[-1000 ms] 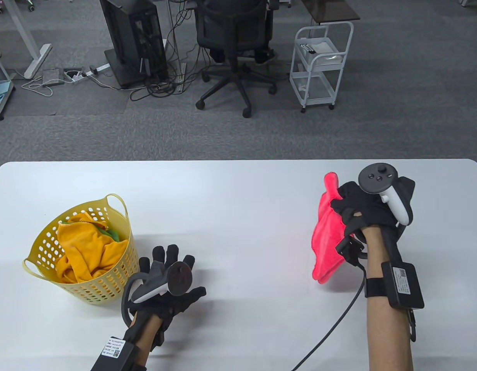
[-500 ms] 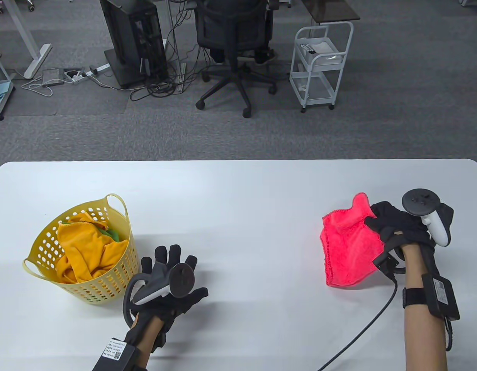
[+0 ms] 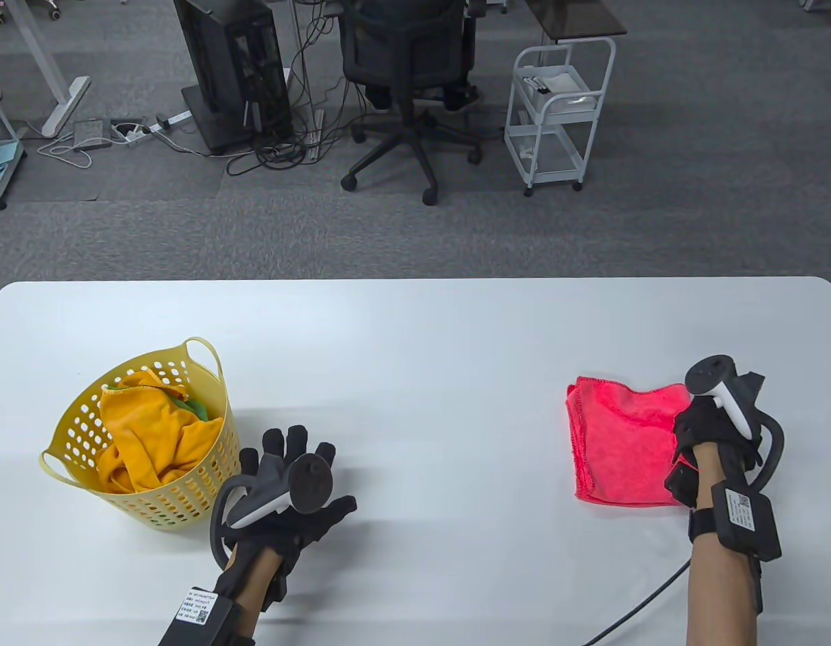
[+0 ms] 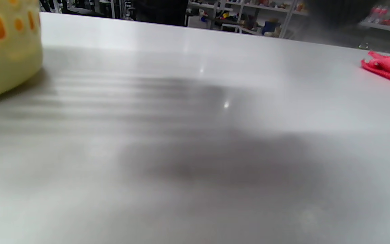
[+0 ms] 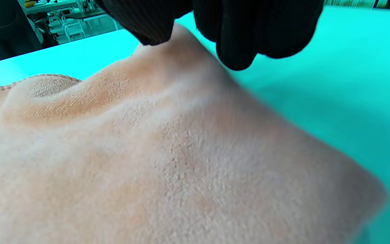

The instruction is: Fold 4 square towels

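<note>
Bottom edge of the table view: left hand [image 3: 287, 484] lower left, fingers spread wide, holding nothing, hovering or resting on the white table [image 3: 415, 336], just right of the yellow basket [image 3: 186, 498]. Left wrist view is blurred: bare tabletop, basket wall upper left, pink towel at far right edge.

Right hand [image 3: 714, 431] lower right, at the right edge of the pink towel [image 3: 624, 444]. Towel lies flat on the table as a compact folded square, layered edges showing on its left side. In the right wrist view (colours off, towel reads tan) the gloved fingertips [image 5: 235, 44] sit at a raised peak of cloth at top centre, so likely pinching that corner; cannot tell how firm the grip is.

Mid left: the basket holds an orange towel [image 3: 153, 437] with a bit of green cloth [image 3: 198, 408] behind it, both crumpled and unfolded.

Step, by my read: first towel's fold about finished, being laid down. One of four near done.

Next move needs: release the corner, maybe press it flat, then left hand reaches into the basket for the orange towel and spreads it on the open centre of the table.
</note>
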Tool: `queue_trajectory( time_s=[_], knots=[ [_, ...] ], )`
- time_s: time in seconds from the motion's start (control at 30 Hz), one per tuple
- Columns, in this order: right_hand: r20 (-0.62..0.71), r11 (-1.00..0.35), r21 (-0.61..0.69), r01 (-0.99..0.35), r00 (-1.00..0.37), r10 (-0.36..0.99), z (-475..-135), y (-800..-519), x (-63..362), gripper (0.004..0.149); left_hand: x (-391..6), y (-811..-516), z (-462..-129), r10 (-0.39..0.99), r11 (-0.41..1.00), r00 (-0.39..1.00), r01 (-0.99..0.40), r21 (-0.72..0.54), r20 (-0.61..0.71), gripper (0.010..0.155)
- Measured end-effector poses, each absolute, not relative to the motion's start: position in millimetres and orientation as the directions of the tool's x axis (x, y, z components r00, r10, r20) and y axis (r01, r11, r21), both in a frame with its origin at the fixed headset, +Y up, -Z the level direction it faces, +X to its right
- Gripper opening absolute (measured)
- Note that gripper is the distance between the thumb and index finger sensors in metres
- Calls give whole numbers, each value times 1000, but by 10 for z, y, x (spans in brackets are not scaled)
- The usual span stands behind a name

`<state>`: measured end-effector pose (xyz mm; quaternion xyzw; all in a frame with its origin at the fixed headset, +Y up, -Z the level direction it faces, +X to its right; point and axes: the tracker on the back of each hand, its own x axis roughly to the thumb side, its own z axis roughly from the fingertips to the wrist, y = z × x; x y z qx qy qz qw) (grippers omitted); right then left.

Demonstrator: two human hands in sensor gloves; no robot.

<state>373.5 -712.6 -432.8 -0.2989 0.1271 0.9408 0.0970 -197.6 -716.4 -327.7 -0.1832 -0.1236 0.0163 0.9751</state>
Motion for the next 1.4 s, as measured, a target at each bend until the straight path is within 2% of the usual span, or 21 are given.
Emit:
queue_trajectory(
  time_s=[0.1,0.3,0.47,0.6,0.8,1.03,1.13,1.23,1.3,1.4],
  knots=[
    [-574,-957,190,-221,-815,75,-4279,-7072,3645,62,-1971,-7144,-3266,76,936,969,11,-351,235,89],
    [-514,-971,143,-193,-853,94,-4125,-6890,3387,63,-1985,-7103,-3250,79,946,970,0,-325,229,88],
    [-369,-975,128,-181,-921,123,-3880,-6723,2905,63,-1995,-7145,-3253,85,949,978,-22,-314,189,86],
    [-274,-979,132,-157,-955,116,-3696,-6638,2567,72,-2017,-7161,-3265,76,950,984,-23,-313,160,85],
    [-83,-991,61,-119,-990,114,-3332,-6524,2024,75,-2041,-7123,-3262,87,962,985,-44,-268,150,83],
    [21,-990,50,-133,-991,134,-3188,-6723,1718,76,-2050,-7105,-3252,79,974,986,-44,-221,149,82],
    [38,-991,67,-117,-992,119,-3201,-6853,1706,80,-2051,-7108,-3255,81,974,985,-47,-220,152,82],
    [60,-985,71,-155,-985,160,-3201,-7048,1725,85,-2048,-7124,-3253,79,975,985,-44,-219,153,82],
    [54,-982,136,-131,-989,140,-3212,-7128,1737,87,-2043,-7146,-3263,68,973,986,-32,-227,151,82],
    [56,-982,149,-113,-991,122,-3195,-7206,1740,87,-2044,-7152,-3266,65,973,987,-30,-229,148,82]
  ],
)
